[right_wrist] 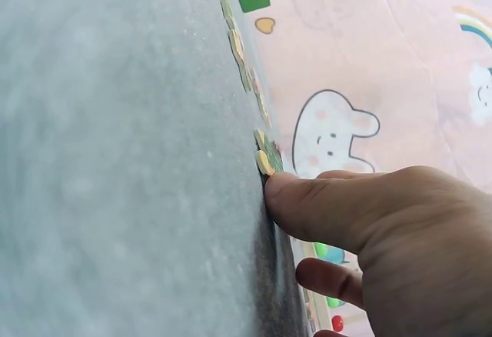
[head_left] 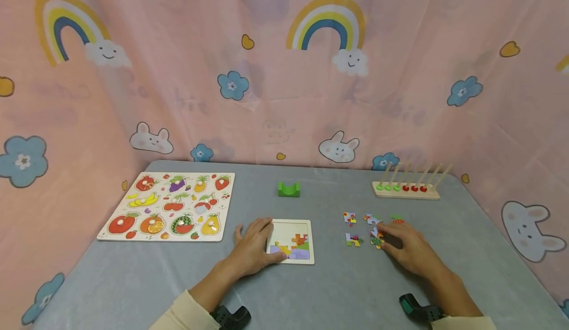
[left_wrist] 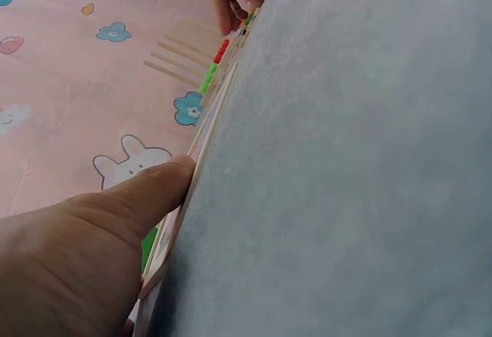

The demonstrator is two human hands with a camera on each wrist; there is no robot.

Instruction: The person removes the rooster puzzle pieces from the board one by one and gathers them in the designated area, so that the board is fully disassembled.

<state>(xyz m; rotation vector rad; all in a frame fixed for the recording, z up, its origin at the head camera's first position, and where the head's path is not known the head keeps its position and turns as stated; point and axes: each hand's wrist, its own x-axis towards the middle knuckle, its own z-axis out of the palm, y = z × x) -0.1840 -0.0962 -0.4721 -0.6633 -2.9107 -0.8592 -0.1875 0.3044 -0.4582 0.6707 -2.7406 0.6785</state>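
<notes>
My left hand (head_left: pixel 250 251) rests at the left side of a small wooden puzzle tray (head_left: pixel 312 241). Its straight thumb (left_wrist: pixel 150 191) lies on the tray's near rim, with the other fingers by the far left corner. Inside the tray are a few joined pieces (head_left: pixel 300 253), purple, yellow and green; the upper left of its recess is bare. To the right, my right hand (head_left: pixel 413 251) pinches a green and yellow jigsaw piece (right_wrist: pixel 267 156) between thumb and forefinger, close to the table. Loose jigsaw pieces (head_left: pixel 353 240) lie left of and beyond that hand.
A fruit peg board (head_left: pixel 226 206) lies at the left. A green curved block (head_left: pixel 289 190) stands behind the tray. At the back right is a wooden peg stand (head_left: pixel 406 194) with green and red beads. A patterned pink curtain (head_left: pixel 275 112) hangs behind the grey table (head_left: pixel 324 295).
</notes>
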